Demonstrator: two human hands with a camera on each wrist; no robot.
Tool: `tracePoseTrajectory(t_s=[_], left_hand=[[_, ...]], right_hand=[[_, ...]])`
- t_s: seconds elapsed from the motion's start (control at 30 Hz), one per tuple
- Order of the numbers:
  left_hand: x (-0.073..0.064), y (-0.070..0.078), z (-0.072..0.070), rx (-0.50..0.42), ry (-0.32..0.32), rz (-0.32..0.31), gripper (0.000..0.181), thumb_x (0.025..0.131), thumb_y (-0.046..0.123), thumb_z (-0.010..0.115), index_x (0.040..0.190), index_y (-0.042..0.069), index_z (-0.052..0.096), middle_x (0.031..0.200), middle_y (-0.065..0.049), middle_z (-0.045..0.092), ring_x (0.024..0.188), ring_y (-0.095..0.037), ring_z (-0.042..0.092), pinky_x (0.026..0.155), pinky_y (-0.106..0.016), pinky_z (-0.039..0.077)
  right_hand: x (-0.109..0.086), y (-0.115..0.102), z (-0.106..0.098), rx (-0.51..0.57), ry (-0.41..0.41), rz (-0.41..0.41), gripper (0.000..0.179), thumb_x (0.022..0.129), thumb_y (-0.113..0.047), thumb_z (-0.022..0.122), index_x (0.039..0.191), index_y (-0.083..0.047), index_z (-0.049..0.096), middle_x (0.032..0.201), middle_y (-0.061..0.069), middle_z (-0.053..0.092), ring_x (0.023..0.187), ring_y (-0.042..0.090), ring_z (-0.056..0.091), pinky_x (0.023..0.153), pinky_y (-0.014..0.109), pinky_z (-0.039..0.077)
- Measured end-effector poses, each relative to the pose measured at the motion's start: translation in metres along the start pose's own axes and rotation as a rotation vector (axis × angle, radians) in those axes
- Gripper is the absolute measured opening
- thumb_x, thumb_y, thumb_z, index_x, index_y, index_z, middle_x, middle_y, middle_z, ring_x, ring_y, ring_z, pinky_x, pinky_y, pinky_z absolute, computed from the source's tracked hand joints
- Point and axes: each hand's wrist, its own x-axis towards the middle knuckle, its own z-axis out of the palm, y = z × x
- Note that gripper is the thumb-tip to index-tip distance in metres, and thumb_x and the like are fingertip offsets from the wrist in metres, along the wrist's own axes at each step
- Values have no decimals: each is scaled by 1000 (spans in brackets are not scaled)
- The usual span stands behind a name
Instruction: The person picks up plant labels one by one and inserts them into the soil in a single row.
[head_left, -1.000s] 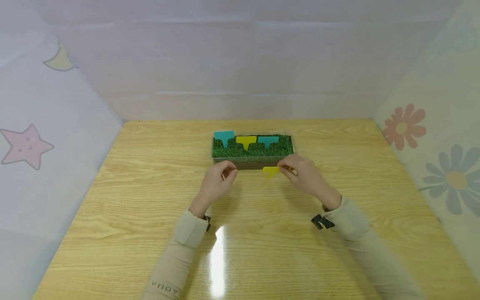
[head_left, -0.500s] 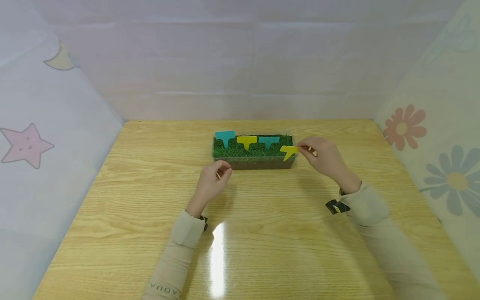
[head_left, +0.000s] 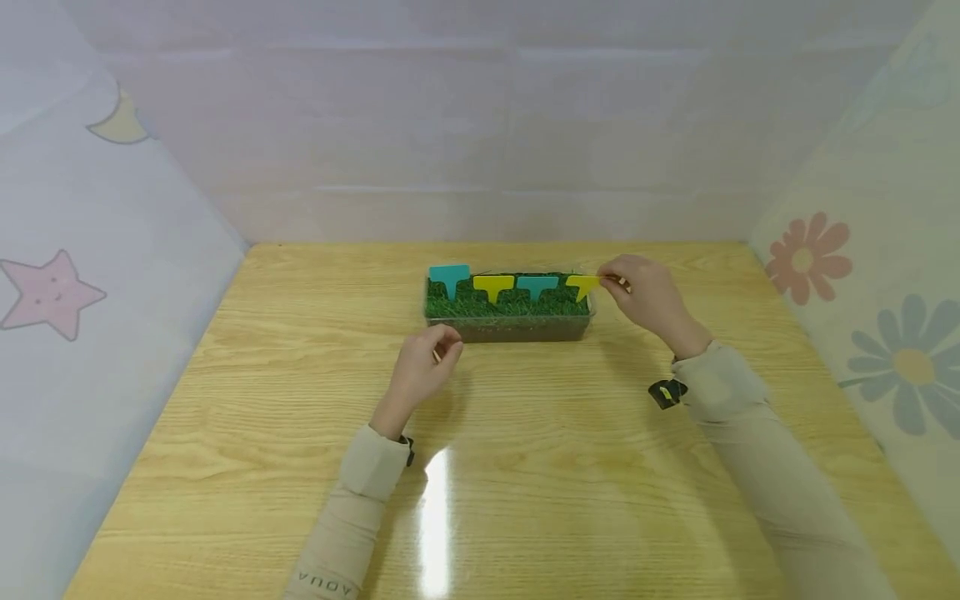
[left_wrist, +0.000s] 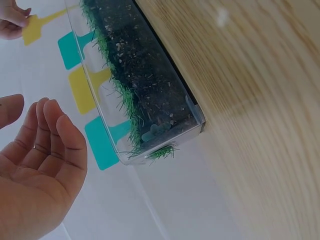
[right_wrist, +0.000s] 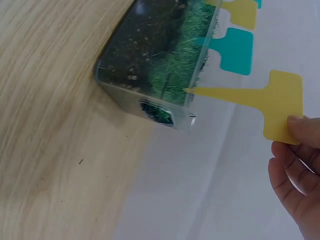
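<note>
My right hand (head_left: 651, 296) pinches a yellow T-shaped plant label (right_wrist: 282, 105) by one side of its head, thumb against fingers. The label's pointed stem aims down at the right end of a clear planter box (head_left: 510, 332), its tip at the box's upper rim in the right wrist view. Green grass (head_left: 491, 309) over dark soil fills the box. A teal label (head_left: 449, 272), another yellow label (head_left: 492, 284) and a second teal label (head_left: 537, 284) stand in the grass in a row. Before the box's left front, my left hand (head_left: 422, 371) hangs with fingers loosely curled, holding nothing.
The box stands toward the back of a wood-grain table (head_left: 525, 467). Pale sheets enclose the back and sides, the left one printed with a pink star (head_left: 56, 293), the right one with flowers (head_left: 802, 258). A light reflection lies on the tabletop.
My right hand has carried the yellow plant label from in front of the box rightward and back, to above its right end. My left hand has shifted slightly left.
</note>
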Motion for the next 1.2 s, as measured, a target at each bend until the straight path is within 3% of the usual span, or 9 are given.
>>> tracePoseTrajectory(t_s=[0.47, 0.97, 1.2], left_hand=[[-1, -3, 1, 6, -3, -11, 9, 89, 6, 56, 90, 1, 64, 73, -3, 59, 59, -12, 52, 53, -26, 46], [0, -2, -1, 31, 1, -11, 9, 89, 6, 56, 89, 2, 64, 72, -4, 59, 60, -15, 54, 53, -26, 45], [-1, -1, -2, 30, 2, -14, 12, 89, 7, 56, 91, -2, 64, 73, -5, 60, 61, -15, 54, 53, -27, 45]], right_hand=[[13, 25, 31, 33, -135, 103, 15, 86, 0, 59, 97, 6, 66, 91, 21, 64, 76, 31, 60, 67, 43, 49], [15, 29, 38, 32, -138, 132, 13, 85, 1, 60, 95, 6, 67, 90, 21, 65, 77, 32, 60, 68, 45, 48], [9, 26, 34, 12, -154, 183, 21, 85, -3, 62, 104, 6, 64, 98, 21, 61, 83, 34, 58, 70, 45, 48]])
